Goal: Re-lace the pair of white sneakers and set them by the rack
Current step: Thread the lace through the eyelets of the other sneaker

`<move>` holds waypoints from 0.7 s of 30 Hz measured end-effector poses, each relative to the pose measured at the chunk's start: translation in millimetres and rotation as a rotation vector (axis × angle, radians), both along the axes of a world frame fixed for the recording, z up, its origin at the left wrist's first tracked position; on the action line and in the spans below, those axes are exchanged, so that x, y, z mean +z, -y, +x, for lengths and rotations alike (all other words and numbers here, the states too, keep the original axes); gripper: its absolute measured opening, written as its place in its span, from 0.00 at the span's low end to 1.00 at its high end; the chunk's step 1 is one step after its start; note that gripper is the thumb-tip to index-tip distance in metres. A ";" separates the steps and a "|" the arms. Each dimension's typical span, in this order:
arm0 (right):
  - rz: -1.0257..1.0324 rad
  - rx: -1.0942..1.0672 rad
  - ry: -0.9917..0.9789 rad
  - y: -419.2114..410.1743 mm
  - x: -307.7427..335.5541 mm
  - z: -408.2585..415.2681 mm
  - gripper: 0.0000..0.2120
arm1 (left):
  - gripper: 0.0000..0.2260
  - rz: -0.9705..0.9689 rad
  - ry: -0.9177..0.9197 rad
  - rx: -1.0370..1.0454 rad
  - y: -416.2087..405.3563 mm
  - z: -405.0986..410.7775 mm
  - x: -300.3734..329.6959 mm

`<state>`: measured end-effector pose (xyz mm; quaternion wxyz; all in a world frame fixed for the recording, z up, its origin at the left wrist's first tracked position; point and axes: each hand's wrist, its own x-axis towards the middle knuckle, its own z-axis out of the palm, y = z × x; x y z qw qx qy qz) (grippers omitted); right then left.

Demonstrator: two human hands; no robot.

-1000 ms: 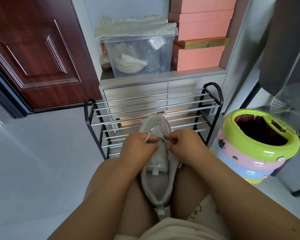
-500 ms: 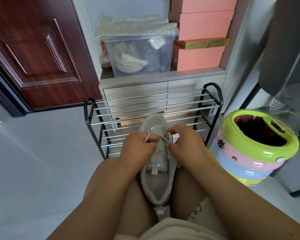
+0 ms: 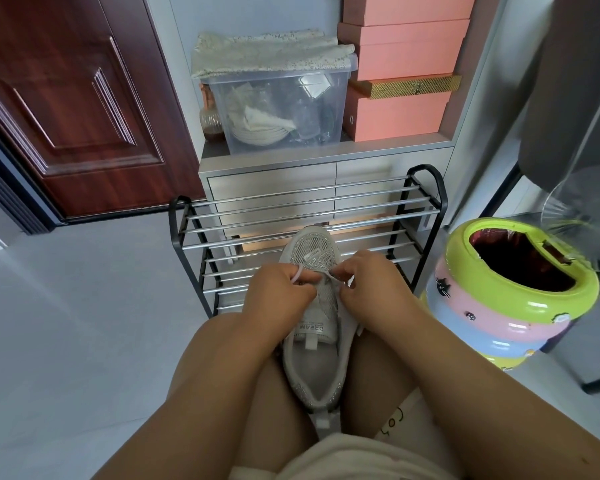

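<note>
One white mesh sneaker rests between my knees, toe pointing away toward the shoe rack. Its tongue reads DREAM. My left hand is closed around a loop of white lace at the left side of the eyelets. On the right side, my right hand pinches the other lace end close to the toe. Both hands touch the shoe's upper. The second sneaker is not in view.
The black-framed rack with metal bars stands just beyond the shoe, against a grey drawer cabinet. A clear storage bin and pink boxes sit on the cabinet. A colourful ringed bin is at right, a dark red door at left.
My right hand has shifted slightly up toward the toe while working the lace. The left hand and the shoe stay almost where they were.
</note>
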<state>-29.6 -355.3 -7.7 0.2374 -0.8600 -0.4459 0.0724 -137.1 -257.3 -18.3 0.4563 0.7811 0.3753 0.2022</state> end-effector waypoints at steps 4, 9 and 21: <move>-0.072 0.019 -0.036 -3.1 4.7 3.5 0.14 | 0.14 0.056 -0.040 -0.031 -0.4 0.6 1.8; -0.037 0.020 -0.144 0.1 5.7 7.1 0.16 | 0.10 0.128 -0.081 -0.068 0.9 3.6 -3.3; 0.090 0.039 -0.313 7.0 -1.6 17.1 0.14 | 0.01 0.192 -0.104 0.027 3.9 16.9 -19.6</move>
